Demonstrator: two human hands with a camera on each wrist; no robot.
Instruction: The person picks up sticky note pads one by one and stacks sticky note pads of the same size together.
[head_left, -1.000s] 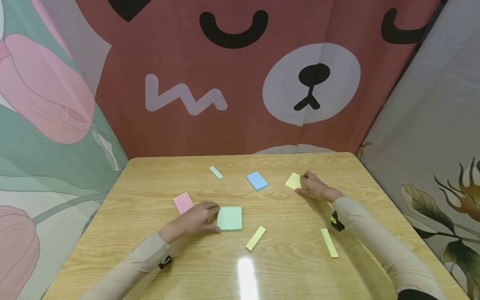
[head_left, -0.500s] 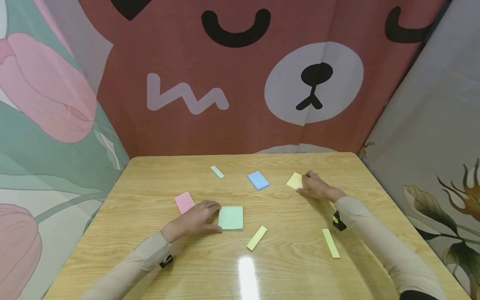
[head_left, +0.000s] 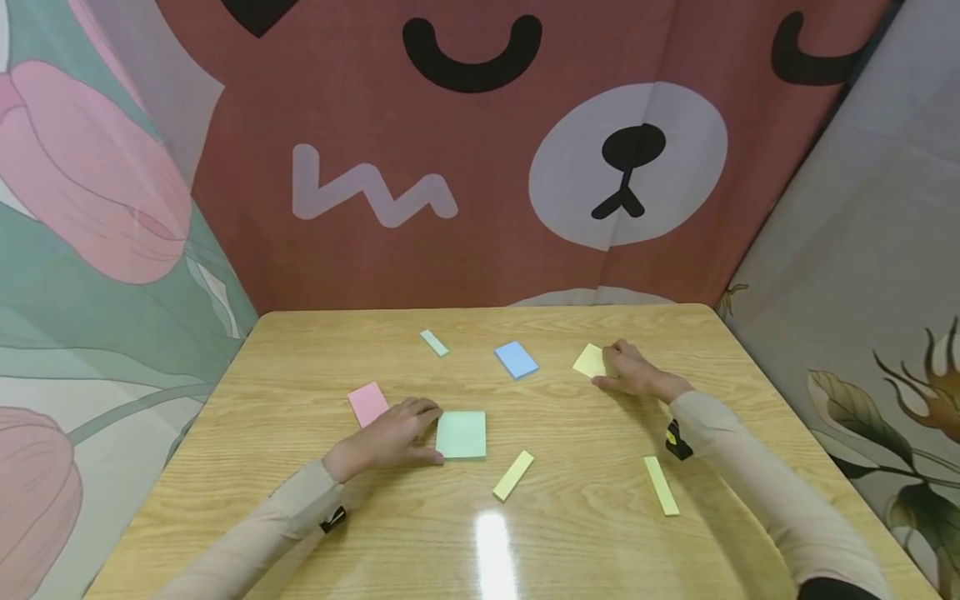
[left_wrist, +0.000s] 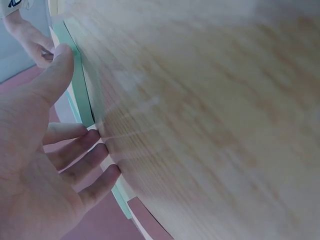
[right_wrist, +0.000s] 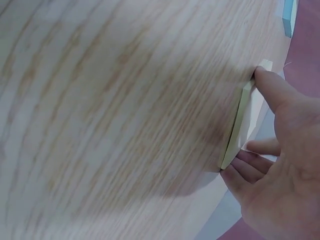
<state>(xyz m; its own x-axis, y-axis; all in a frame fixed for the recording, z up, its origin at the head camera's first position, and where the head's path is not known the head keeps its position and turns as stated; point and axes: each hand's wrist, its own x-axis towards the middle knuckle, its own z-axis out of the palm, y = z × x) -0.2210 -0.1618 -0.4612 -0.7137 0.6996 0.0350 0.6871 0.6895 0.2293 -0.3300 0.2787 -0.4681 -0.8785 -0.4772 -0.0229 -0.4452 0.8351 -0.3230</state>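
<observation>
A square green sticky note pad (head_left: 462, 436) lies flat on the table, and my left hand (head_left: 390, 439) holds it by its left side. In the left wrist view the thumb is on one end of the green pad's edge (left_wrist: 81, 85) and the index finger at the other. At the back right, my right hand (head_left: 633, 371) grips a yellow sticky note pad (head_left: 589, 361) between thumb and fingers; its right part is hidden by the hand. A pink pad (head_left: 367, 404) lies just behind the left hand, partly covered by it.
On the wooden table (head_left: 300, 350) a blue pad (head_left: 516, 360) and a narrow green pad (head_left: 434, 342) lie farther back. Two narrow yellow pads, one central (head_left: 513, 476) and one at right (head_left: 662, 486), lie nearer. Patterned cloth (head_left: 480, 267) hangs behind the table.
The view shifts very slightly. Both hands stay at their pads, and no pad has visibly moved on the table.
</observation>
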